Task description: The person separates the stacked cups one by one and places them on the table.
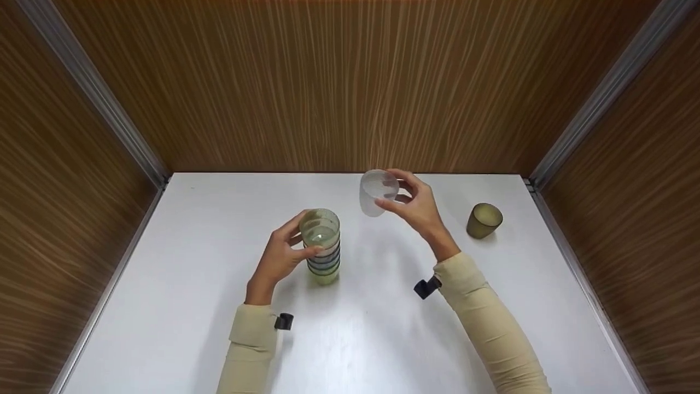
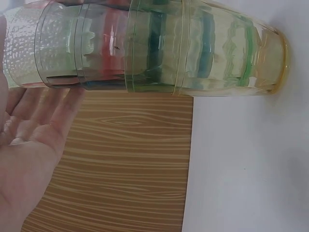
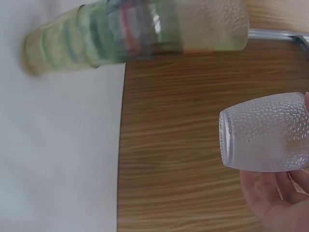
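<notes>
A tall stack of nested tumblers [image 1: 324,264] in green, blue and yellowish tints stands upright on the white table [image 1: 180,262]. My left hand [image 1: 278,257] holds the stack near its top, thumb on the near side and fingers behind. In the left wrist view the stacked tumblers [image 2: 159,48] run from a bumpy-textured upper one down to a yellow base. Farther back and to the right, my right hand [image 1: 420,207] grips a clear tumbler [image 1: 369,201] above the table, its mouth tilted up. The right wrist view shows bumpy texture on this clear tumbler [image 3: 263,133].
An olive-brown tumbler [image 1: 484,221] stands alone on the table at the right, beyond my right forearm. Wood-grain panels [image 1: 339,82] wall off the back and both sides, with metal rails [image 1: 104,98] along the corners.
</notes>
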Available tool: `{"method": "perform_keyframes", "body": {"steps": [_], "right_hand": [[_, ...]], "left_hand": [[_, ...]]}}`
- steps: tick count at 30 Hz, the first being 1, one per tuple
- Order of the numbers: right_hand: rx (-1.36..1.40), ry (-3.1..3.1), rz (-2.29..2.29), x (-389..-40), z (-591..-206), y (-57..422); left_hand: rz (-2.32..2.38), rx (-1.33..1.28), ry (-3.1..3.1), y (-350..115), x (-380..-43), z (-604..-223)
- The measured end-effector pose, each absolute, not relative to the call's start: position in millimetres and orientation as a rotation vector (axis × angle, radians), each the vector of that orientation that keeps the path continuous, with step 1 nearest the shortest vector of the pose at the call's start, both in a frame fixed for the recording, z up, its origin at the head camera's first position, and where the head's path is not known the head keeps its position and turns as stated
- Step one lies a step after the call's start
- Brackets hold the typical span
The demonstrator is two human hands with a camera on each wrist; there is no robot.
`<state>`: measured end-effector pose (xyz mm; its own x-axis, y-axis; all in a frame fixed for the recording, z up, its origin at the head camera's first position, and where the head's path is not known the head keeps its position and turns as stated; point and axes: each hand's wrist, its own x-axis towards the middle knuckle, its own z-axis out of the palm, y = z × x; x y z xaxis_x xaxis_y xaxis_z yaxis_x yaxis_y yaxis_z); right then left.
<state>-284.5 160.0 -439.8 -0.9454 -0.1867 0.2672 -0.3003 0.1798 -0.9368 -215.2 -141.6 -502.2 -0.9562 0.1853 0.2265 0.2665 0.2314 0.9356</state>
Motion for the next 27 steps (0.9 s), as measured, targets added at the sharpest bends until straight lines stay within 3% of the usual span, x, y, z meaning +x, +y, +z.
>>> {"method": "perform_keyframes", "body": {"steps": [27], "right_hand": [[0.076, -2.462, 1.805, -328.7, -535.5, 234.6]], "left_hand": [[-1.847, -0.462, -2.394, -141.8, -211.1, -505.2]]}}
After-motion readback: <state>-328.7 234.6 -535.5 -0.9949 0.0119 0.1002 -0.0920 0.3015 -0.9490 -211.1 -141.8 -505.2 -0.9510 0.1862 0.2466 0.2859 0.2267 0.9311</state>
